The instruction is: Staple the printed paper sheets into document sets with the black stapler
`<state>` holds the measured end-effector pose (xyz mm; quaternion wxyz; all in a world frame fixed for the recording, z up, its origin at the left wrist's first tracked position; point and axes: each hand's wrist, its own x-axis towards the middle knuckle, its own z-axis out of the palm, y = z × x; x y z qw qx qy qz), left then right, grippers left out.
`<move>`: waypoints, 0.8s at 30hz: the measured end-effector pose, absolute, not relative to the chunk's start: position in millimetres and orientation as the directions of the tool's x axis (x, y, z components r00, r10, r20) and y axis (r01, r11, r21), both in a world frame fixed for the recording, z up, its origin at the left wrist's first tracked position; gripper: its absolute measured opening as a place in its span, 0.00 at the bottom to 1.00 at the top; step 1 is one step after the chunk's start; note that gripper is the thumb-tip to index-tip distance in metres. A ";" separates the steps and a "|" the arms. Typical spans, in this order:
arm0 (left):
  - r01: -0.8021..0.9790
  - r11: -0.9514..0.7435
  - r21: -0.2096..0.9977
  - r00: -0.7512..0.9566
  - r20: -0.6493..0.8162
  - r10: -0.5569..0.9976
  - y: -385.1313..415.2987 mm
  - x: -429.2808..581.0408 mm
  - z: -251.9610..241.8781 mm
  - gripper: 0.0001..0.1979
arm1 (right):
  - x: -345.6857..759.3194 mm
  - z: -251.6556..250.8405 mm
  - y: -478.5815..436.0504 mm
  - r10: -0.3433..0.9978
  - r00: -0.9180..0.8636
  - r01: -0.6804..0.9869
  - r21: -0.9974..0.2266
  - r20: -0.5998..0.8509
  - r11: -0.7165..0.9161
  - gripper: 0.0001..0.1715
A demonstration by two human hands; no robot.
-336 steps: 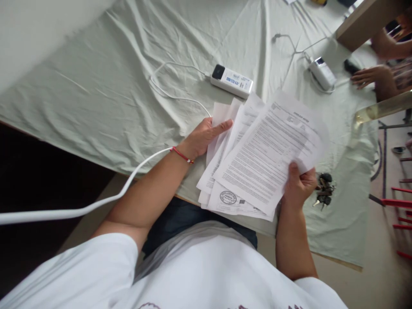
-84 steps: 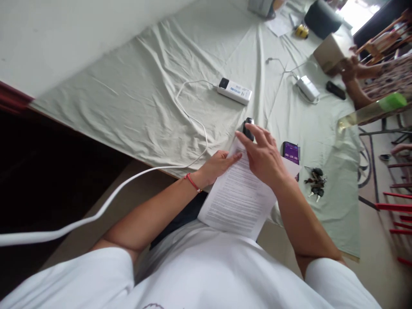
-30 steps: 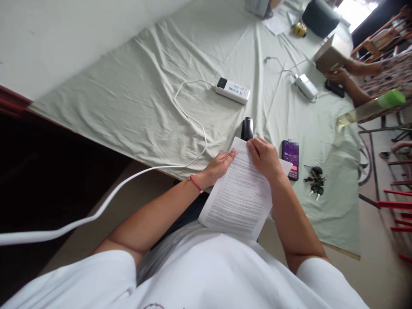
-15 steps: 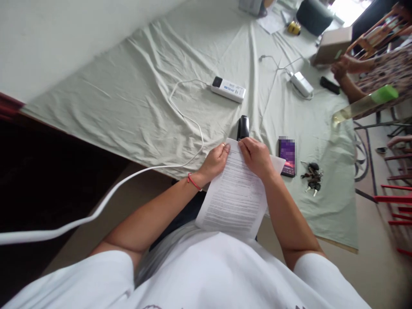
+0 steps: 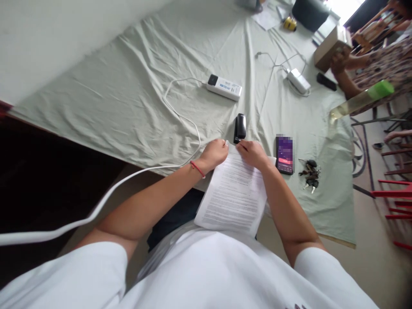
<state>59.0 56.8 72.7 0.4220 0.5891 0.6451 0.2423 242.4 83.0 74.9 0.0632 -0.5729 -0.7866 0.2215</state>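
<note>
Printed paper sheets [image 5: 231, 193] slant from the table edge down to my lap, covered in lines of small text. My left hand [image 5: 216, 153], with a red cord at the wrist, is closed on their upper left corner. At the top edge, toward the right, my right hand [image 5: 252, 153] pinches the sheets. Just beyond my right fingertips a black stapler [image 5: 240, 127] lies on the cloth, close to the paper's top edge. How many sheets there are I cannot tell.
A white power strip [image 5: 224, 87] with a long cable lies ahead. To the right are a phone [image 5: 285, 155], keys [image 5: 310, 175], a white adapter [image 5: 298, 81] and a green-capped bottle [image 5: 362, 101]. At the far right another person's hand [image 5: 340, 60] touches a cardboard box [image 5: 331, 47].
My left fingers have curled further over the paper's corner. More of the stapler shows now beyond my right hand. The other person's hand has risen against the box, which has tilted.
</note>
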 end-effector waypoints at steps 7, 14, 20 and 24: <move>0.730 0.116 0.673 0.114 -0.288 0.951 84.1 61.6 77.6 0.14 | 246.7 75.8 94.2 0.933 -0.319 0.894 -0.381 -0.168 0.237 0.18; 0.543 0.185 0.819 0.145 -0.308 0.940 88.8 62.0 75.9 0.17 | 256.2 70.6 99.9 0.942 -0.316 0.903 -0.340 -0.114 0.262 0.18; 0.592 0.196 0.782 0.082 -0.300 0.950 88.8 68.2 73.7 0.16 | 265.3 70.1 102.5 0.949 -0.306 0.897 -0.357 -0.077 0.260 0.19; 0.604 0.230 0.763 0.061 -0.332 0.941 87.5 70.0 77.0 0.17 | 267.7 66.0 104.7 0.953 -0.301 0.892 -0.366 -0.047 0.264 0.18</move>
